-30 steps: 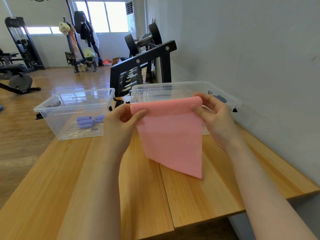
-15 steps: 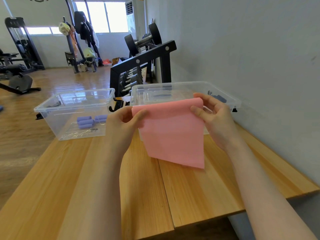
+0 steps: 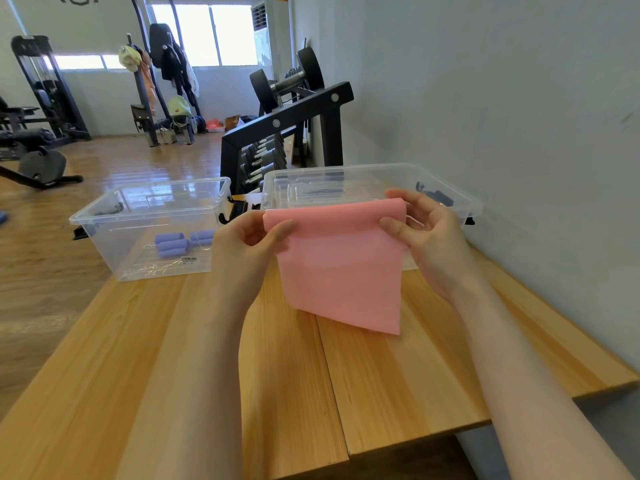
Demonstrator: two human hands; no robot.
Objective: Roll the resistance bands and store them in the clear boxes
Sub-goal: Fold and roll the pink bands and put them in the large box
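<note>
Both hands (image 3: 249, 244) (image 3: 433, 237) pinched the limp pink band (image 3: 341, 268) by its rolled top corners, fingers curled; looked light and floppy.

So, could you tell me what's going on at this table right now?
A person is rolling up a pink resistance band. The left hand and right hand each pinch an end of the rolled top edge, held above the wooden table, with the loose tail hanging down. Behind it sits a clear box; another clear box on the left already holds several rolled purple bands.
</note>
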